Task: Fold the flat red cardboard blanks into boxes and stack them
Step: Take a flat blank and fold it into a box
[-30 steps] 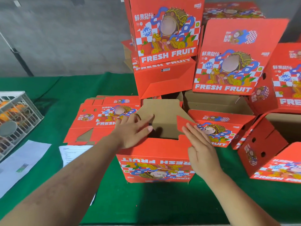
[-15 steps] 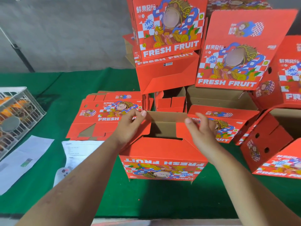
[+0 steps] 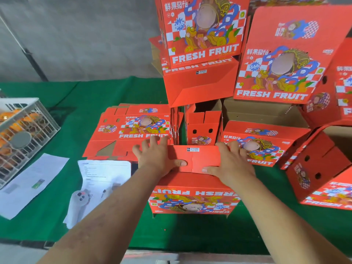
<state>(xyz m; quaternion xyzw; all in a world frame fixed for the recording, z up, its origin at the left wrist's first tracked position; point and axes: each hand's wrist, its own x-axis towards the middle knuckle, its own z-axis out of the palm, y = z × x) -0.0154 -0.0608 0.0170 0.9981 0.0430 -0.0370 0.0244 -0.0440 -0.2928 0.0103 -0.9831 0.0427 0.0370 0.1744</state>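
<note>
Red corrugated cardboard fills the head view: a half-formed box (image 3: 192, 195) is stood near the front edge of the green-covered table (image 3: 190, 231), its printed "FRESH FRUIT" side facing the camera upside down. Two top flaps (image 3: 198, 159) are folded inward over its opening, and a small barcode label is seen at their far edge. The left hand (image 3: 156, 159) is laid flat on the left flap, fingers spread and straight, thumb stretched toward the seam. The right hand (image 3: 232, 161) is pressed flat on the right flap in the same way, nothing being gripped. Just left of the box, a pile of flat blanks (image 3: 131, 128) is lying on the cloth. Behind and to the right, finished boxes (image 3: 202, 44) are stacked and leaned against each other, some open and showing brown insides. At the left, a white wire crate (image 3: 24, 134) holding orange fruit is seen, with printed paper sheets (image 3: 32, 183) beside it.
</note>
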